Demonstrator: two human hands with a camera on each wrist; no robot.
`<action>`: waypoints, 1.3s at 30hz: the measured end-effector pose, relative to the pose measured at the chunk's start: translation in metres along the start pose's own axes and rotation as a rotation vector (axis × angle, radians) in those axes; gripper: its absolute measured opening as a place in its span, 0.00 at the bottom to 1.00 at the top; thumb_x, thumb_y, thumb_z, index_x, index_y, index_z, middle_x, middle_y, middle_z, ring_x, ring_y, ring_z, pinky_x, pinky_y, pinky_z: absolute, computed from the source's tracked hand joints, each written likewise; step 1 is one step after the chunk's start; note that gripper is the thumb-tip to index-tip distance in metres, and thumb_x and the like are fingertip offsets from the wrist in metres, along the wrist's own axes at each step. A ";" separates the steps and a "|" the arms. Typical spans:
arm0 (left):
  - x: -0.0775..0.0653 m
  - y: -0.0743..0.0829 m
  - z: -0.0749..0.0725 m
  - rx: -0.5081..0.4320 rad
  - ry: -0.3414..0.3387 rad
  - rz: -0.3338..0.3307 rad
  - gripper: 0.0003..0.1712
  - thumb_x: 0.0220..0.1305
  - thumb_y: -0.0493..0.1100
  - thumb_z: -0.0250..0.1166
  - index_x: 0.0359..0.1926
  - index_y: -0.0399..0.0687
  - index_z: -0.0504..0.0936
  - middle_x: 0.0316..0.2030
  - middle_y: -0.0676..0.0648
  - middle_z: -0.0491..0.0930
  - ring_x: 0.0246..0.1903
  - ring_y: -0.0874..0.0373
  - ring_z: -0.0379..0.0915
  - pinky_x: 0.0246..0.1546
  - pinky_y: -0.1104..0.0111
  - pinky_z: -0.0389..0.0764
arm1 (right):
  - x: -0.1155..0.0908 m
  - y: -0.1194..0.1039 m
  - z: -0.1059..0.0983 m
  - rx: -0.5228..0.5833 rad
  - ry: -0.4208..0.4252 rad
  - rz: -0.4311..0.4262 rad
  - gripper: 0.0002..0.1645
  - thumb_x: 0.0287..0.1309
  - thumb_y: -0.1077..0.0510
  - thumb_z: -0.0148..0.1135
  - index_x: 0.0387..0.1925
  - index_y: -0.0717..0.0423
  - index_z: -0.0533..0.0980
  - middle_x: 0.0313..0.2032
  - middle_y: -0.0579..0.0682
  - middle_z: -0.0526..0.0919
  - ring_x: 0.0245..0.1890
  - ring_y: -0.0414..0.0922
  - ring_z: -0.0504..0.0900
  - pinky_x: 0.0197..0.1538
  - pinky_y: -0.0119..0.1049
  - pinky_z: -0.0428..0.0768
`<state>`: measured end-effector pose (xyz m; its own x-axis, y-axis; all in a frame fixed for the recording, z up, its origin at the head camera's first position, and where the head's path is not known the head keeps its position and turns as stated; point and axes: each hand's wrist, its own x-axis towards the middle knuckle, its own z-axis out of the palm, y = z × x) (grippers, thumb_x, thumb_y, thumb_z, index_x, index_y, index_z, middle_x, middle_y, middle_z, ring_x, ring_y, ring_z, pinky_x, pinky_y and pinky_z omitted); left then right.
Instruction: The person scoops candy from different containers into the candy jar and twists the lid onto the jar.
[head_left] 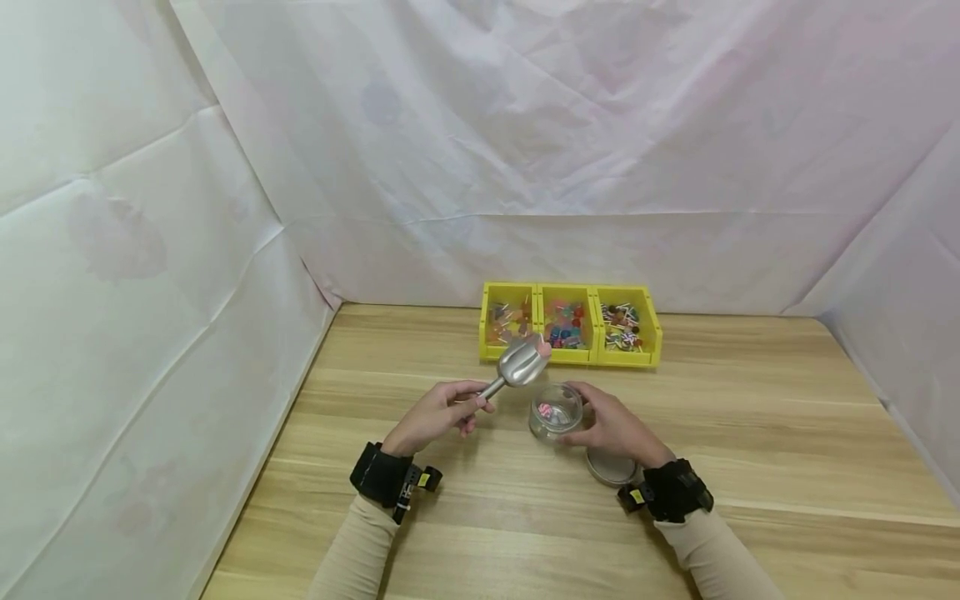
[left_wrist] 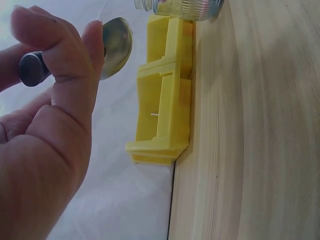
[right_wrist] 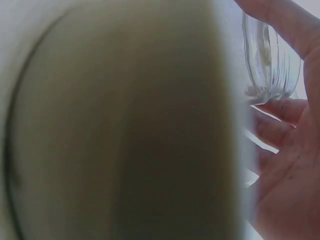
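Note:
My left hand (head_left: 440, 412) grips the handle of a metal scoop (head_left: 522, 362), raised above the table just in front of the yellow bins. Something pink, likely candy, shows at the scoop's tip. In the left wrist view the fingers curl around the handle (left_wrist: 34, 69). My right hand (head_left: 617, 423) holds a clear glass jar (head_left: 553, 425) by its right side, thumb in front and fingers behind. Inside the jar lies a pink-and-white swirled candy (head_left: 545, 410). Under the right wrist a round lid (head_left: 611, 468) lies on the table, partly covered; a large blurred shape fills much of the right wrist view.
Behind the jar stands a row of three joined yellow bins (head_left: 628, 359) holding assorted small candies, some on white sticks. The wooden table (head_left: 780, 433) extends to both sides. White cloth (head_left: 525, 125) hangs behind and along the sides.

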<state>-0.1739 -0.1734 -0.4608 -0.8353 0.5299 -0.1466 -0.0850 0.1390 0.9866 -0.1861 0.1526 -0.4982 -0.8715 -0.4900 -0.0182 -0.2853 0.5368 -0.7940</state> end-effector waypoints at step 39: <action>0.012 -0.004 0.008 -0.028 -0.033 -0.013 0.23 0.75 0.40 0.55 0.67 0.43 0.72 0.52 0.24 0.76 0.27 0.62 0.73 0.28 0.73 0.78 | -0.001 0.011 -0.012 -0.017 0.147 0.146 0.56 0.50 0.43 0.76 0.74 0.53 0.58 0.64 0.58 0.72 0.55 0.55 0.75 0.54 0.52 0.77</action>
<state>-0.1790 -0.1613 -0.4665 -0.8159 0.5554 -0.1611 -0.1109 0.1231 0.9862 -0.1929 0.1674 -0.4991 -0.9525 -0.3015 -0.0428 -0.1571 0.6067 -0.7793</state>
